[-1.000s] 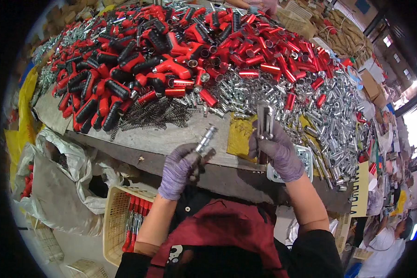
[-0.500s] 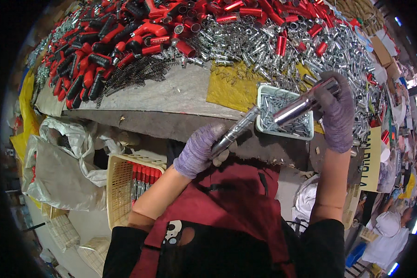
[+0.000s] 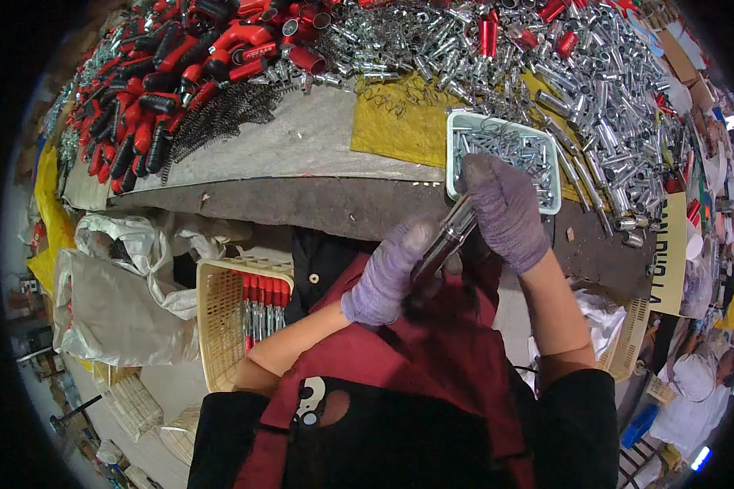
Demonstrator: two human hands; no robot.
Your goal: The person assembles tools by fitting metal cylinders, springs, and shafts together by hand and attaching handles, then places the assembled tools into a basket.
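With both gloved hands, left hand (image 3: 386, 277) and right hand (image 3: 504, 208), clenched on the chrome tube (image 3: 446, 241) at the worktop (image 3: 302, 204) edge, pressing straight along its axis toward 1 o'clock looks best to seat the parts.

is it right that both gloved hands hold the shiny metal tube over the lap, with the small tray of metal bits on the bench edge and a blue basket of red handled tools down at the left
Not quite: the basket is pale yellow, not blue, as the head view shows. The rest holds: left hand and right hand hold the metal tube, and the tray sits on the bench edge.

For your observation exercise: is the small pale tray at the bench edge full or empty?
Partly full: the tray holds a loose layer of small silvery metal pieces.
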